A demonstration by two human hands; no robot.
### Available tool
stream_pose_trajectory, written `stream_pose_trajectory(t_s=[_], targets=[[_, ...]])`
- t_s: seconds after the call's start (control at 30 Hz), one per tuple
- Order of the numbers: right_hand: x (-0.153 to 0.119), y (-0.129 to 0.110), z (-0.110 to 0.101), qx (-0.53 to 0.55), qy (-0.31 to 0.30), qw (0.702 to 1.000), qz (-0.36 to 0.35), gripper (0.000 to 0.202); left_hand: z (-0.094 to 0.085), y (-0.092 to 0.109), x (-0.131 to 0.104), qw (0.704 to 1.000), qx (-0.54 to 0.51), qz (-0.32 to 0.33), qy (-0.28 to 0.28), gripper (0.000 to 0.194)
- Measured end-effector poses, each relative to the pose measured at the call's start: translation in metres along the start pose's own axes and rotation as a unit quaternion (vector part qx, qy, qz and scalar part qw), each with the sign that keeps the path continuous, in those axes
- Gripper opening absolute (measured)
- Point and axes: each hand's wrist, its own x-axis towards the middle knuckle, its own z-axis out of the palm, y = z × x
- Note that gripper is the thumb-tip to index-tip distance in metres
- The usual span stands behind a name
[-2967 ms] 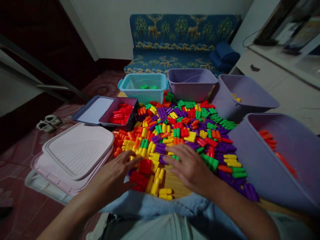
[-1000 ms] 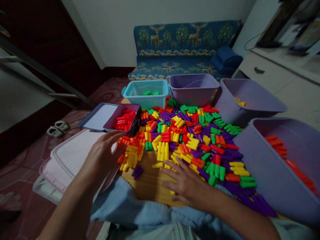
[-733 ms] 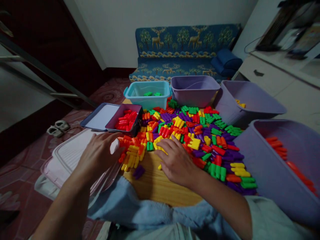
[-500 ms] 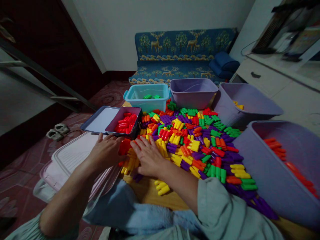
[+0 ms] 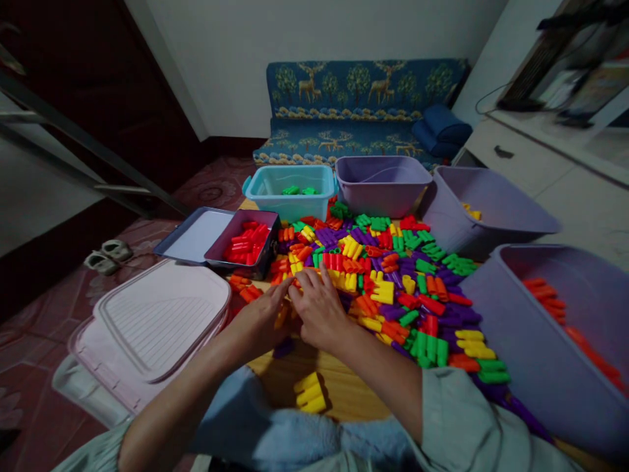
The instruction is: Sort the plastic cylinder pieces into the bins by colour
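Both hands, L hand (image 5: 265,316) and R hand (image 5: 319,307), shown w/ fingertips together over near-L part of mixed plastic pieces (image 5: 383,292); fingers bent, grasp cannot be told. Pieces spread across wooden table (image 5: 344,383), betw. metal box (image 5: 271,252) and R-hand purple bin (image 5: 496,308). Yellow piece (image 5: 310,393) seen apart, nr. table's front edge.

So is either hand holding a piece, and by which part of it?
It cannot be told: the left hand and right hand are close together at some orange-yellow pieces, hiding any hold.
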Motion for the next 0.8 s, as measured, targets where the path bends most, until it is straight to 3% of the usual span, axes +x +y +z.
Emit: stream_pose_trajectory(t_s=[0.1, 0.27, 0.4, 0.57, 0.7, 0.8], targets=[[-0.010, 0.019, -0.011, -0.032, 0.026, 0.999, 0.020, 0.045, 0.008, 0.015, 0.012, 0.998, -0.038, 0.037, 0.025, 0.074], [-0.019, 0.064, -0.028, -0.084, 0.075, 0.989, 0.094, 0.035, 0.019, 0.044, 0.045, 0.993, -0.086, 0.080, 0.018, 0.078], [-0.034, 0.086, -0.045, -0.096, 0.124, 0.972, 0.176, 0.041, 0.031, 0.057, 0.065, 0.991, -0.084, 0.106, 0.014, 0.082], [-0.099, 0.079, -0.056, -0.080, 0.165, 0.948, 0.260, 0.057, 0.037, 0.057, 0.060, 0.994, -0.066, 0.087, 0.005, 0.078], [-0.169, 0.066, -0.050, -0.064, 0.169, 0.932, 0.313, 0.065, 0.037, 0.057, 0.049, 0.996, -0.054, 0.075, -0.002, 0.079], [-0.206, 0.059, -0.041, -0.040, 0.178, 0.915, 0.361, 0.067, 0.042, 0.056, 0.047, 0.995, -0.047, 0.087, -0.004, 0.079]])
